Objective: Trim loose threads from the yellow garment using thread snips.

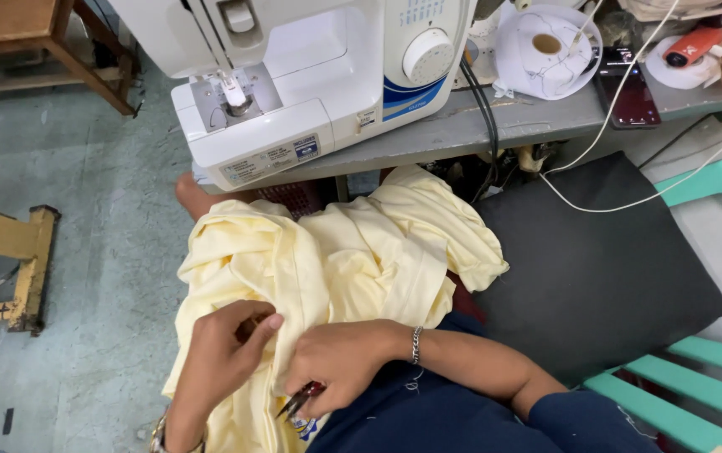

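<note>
I am sitting over a worn grey-green concrete floor [101, 252], facing a grey table [462, 130] whose near edge is running across the top of my view. A white sewing machine [294, 75] is standing at the table's left end, with a white spool of tape [548, 50], a dark phone [629, 96] and a red-handled tool [692, 46] lying toward its right end, and white cords [629, 180] are hanging off the near edge.

A pale yellow garment [353, 252] is lying bunched in my lap, just below the table's near edge. My left hand [223, 352] is pinching a fold of it, fingers closed on the cloth. My right hand [340, 365], wearing a chain bracelet [416, 344], is closed around small dark snips [298, 398], tips pointing at the cloth beside my left hand.

I judge I am trimming or picking threads at a seam; the next cut is calling for a taut fold and the tips kept clear of the fabric itself. The heaped folds are hiding the seam. A black cushion [596, 268] is lying on a turquoise bench [696, 394] at my right.
</note>
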